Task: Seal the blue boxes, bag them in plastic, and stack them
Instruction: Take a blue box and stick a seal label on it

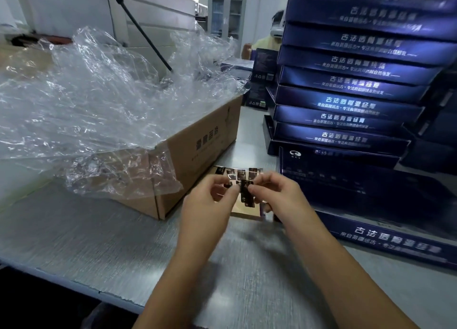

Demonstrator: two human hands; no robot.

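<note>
A brown sticker sheet with several dark seal stickers lies on the grey table at centre. Above it, my left hand and my right hand pinch one dark seal sticker between their fingertips. A flat blue box lies just right of my hands. Behind it rises a tall stack of blue boxes with white print. Crumpled clear plastic bags spill from the cardboard carton at the left.
The grey table has its front edge at lower left. A black cable runs down into the plastic. Another person sits at the back. More blue boxes stand behind the carton.
</note>
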